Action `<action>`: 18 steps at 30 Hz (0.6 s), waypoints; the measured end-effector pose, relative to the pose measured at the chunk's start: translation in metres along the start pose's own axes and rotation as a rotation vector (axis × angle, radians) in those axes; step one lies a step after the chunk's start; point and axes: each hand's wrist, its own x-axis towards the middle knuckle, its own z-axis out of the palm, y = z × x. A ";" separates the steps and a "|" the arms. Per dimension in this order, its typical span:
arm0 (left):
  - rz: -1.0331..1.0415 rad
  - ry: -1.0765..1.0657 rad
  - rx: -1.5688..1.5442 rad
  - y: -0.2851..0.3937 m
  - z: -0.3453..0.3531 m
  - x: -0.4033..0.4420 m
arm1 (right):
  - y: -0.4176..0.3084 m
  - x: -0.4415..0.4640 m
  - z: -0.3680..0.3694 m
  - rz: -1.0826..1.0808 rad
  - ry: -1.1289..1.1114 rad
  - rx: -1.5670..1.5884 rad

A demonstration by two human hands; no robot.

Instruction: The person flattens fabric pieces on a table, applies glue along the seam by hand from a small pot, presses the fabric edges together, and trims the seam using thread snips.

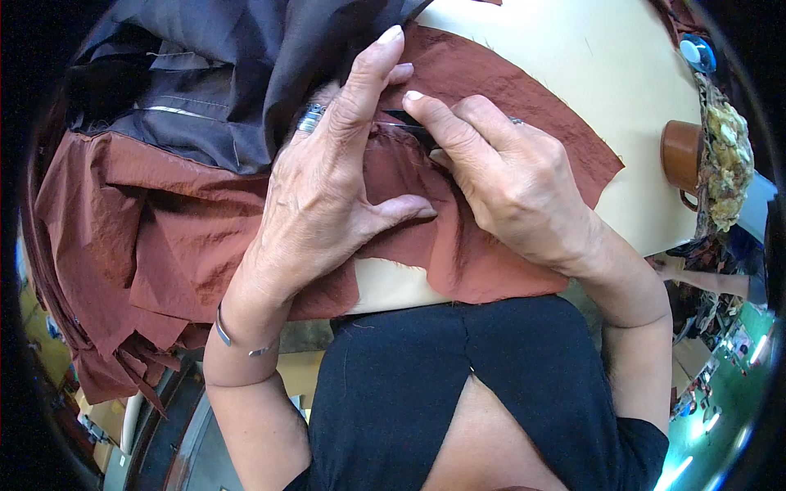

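Note:
My left hand [332,176] lies on rust-red fabric [196,221], its thumb spread away and its index finger stretched upward; a coiled metal ring is on one finger. Close to its right, my right hand [508,168] is closed, thumb and fingers wrapped round a small dark tool with a thin metal tip [399,124]. That tip points left at a gathered part of the red cloth between the hands. Dark grey fabric [221,82] is bunched at the upper left, partly behind my left hand.
The red cloth lies over a cream tabletop [647,196]. At the right edge stand a brown mug [681,155], a yellowish lumpy bundle [727,159] and a blue-and-clear round object [697,53]. Another person's arm [712,281] shows at the far right.

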 end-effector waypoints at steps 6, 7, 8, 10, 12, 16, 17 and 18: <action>-0.128 0.060 -0.301 0.002 -0.001 0.002 | 0.001 0.001 -0.001 -0.029 -0.010 -0.052; -0.130 0.060 -0.294 0.001 -0.002 0.001 | 0.000 0.001 -0.001 -0.023 -0.022 -0.062; -0.123 0.054 -0.263 0.000 -0.002 0.001 | -0.001 0.000 -0.001 -0.015 -0.034 -0.071; -0.102 0.040 -0.203 -0.002 -0.001 0.001 | 0.001 0.001 0.000 -0.086 0.003 -0.130; -0.083 0.037 -0.169 -0.004 -0.002 0.001 | 0.003 0.002 0.001 -0.129 0.019 -0.167; -0.070 0.036 -0.126 -0.006 -0.001 0.000 | 0.004 0.000 0.002 -0.143 0.011 -0.178; -0.067 0.040 -0.120 -0.007 0.000 0.000 | 0.004 0.000 0.002 -0.145 0.010 -0.180; -0.055 0.045 -0.112 -0.009 0.000 0.002 | 0.003 0.000 0.001 -0.117 -0.006 -0.159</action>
